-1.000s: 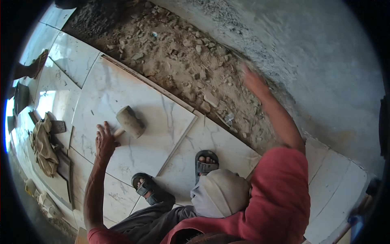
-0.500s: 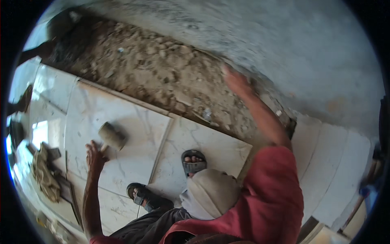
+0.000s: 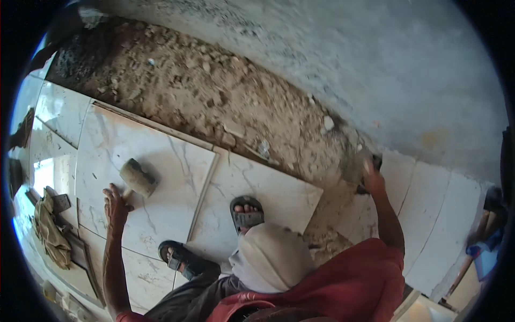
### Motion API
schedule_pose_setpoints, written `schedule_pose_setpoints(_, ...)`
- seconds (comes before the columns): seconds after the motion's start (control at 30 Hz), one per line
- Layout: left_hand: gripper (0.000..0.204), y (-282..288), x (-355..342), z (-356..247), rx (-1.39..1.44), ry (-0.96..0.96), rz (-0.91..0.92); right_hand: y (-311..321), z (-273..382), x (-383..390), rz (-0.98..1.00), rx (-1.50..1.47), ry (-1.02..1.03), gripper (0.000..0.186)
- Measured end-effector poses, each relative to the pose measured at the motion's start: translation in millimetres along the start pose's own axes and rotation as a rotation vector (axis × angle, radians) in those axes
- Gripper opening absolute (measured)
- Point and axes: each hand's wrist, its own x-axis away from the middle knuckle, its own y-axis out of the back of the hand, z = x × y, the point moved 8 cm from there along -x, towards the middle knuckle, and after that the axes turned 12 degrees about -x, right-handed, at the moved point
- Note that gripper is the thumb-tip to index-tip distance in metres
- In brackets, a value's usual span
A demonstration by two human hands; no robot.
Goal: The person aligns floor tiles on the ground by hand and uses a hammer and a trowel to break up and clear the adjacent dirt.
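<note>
My left hand point(image 3: 115, 203) rests with fingers spread on a marbled white tile point(image 3: 145, 214), beside the handle of a mallet point(image 3: 138, 177) with a thick, cylindrical head lying on its side. My right hand point(image 3: 374, 174) is reached out to the far right end of the rubble strip, beside the wall's foot and the pale tiles. Its fingers are curled at a small greyish thing too indistinct to name.
A dirt and rubble strip point(image 3: 225, 102) runs along a grey wall point(image 3: 386, 64). At left are cloth point(image 3: 51, 231), tile pieces and another person's dark limbs point(image 3: 43, 59). My sandalled feet point(image 3: 245, 212) stand on tiles. Long-handled things and blue material point(image 3: 480, 255) are at far right.
My right hand has moved from over the middle of the rubble, down and rightward to its end, and curled. The view has shifted; my left hand stays beside the mallet.
</note>
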Motion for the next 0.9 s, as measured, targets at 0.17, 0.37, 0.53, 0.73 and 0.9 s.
schedule_pose_setpoints(0.17,0.104,-20.1,-6.5,-8.9,-0.014,-0.033,0.091,17.1,212.4,-83.1,0.059,-0.200,0.180,0.062)
schedule_pose_setpoints(0.37,0.104,7.1,3.3,-17.0,0.027,-0.026,0.054,-21.9,24.4,-83.9,0.009,0.005,-0.061,0.063)
schedule_pose_setpoints(0.53,0.104,2.2,-1.5,-21.1,0.007,-0.026,-0.001,-19.0,-87.4,-25.7,0.075,0.189,-0.265,0.057)
schedule_pose_setpoints(0.73,0.107,-11.5,-2.3,-3.6,0.011,0.008,0.081,-15.5,32.0,-66.5,-0.071,0.016,0.016,0.052)
schedule_pose_setpoints(0.9,0.106,-22.2,-13.1,-18.0,-0.001,-0.075,0.067,-27.9,-157.7,-42.0,-0.047,0.162,-0.391,0.053)
